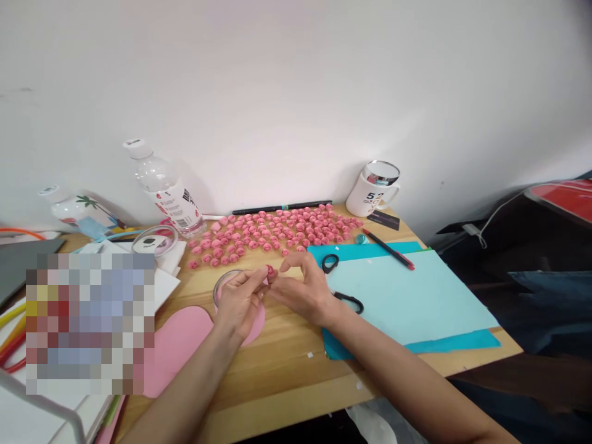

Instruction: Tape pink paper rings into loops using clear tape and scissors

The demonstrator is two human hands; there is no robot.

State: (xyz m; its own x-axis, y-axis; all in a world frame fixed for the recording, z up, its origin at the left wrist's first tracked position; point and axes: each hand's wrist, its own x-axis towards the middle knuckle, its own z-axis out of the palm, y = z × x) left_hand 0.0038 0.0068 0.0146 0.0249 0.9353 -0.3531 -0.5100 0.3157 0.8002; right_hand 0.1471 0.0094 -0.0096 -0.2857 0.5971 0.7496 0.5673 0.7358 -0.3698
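Note:
Between the fingertips of my left hand [240, 302] is a small rolled pink paper rose [270, 271]. My right hand [303, 287] is beside it, its index finger bent and apart from the thumb, its fingertips close to the rose; I cannot tell whether they touch it. Under my left hand lie a round metal-rimmed tin [217, 285] and a pink paper piece with a rounded edge [254, 325]. A larger rounded pink paper [180, 342] lies left of my left forearm. Many similar paper roses [277, 231] are spread behind my hands.
Scissors with black handles [350, 302] lie at the left edge of pale blue sheets [407, 296]. A red-black pen [388, 250] rests on them. A white mug [370, 191] and a clear bottle [169, 191] stand near the wall. Papers [166, 277] pile up at left.

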